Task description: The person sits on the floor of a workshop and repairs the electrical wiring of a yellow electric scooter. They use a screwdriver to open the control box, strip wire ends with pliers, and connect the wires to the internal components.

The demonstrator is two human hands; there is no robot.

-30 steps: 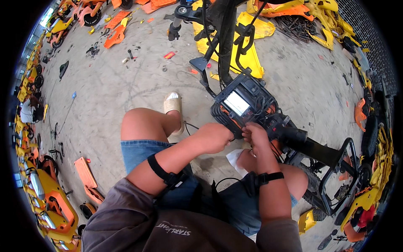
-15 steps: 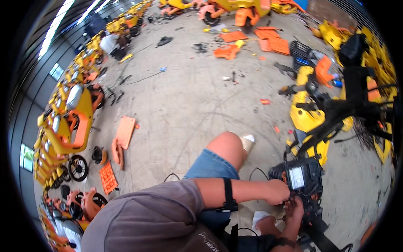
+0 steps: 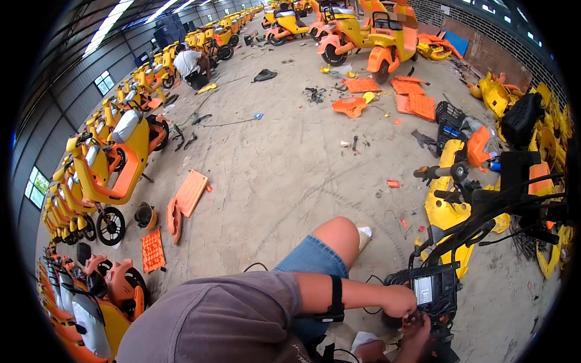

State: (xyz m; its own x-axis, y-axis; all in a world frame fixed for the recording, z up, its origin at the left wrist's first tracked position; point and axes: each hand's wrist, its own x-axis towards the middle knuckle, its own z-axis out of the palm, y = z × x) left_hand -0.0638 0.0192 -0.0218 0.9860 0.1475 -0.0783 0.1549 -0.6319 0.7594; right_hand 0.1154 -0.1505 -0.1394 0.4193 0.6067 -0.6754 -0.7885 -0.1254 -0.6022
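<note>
Gripping the near edge of a black display unit (image 3: pixel 433 293) at lower right, the left hand (image 3: pixel 400 300) is fisted; the right hand (image 3: pixel 417 327) touches beneath it, finger spread unclear.

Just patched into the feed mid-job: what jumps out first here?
At lower right, the left hand and right hand work at a black display unit on a stripped bike frame. Yellow and orange scooters line the left wall, and orange panels lie scattered over the concrete floor.
</note>
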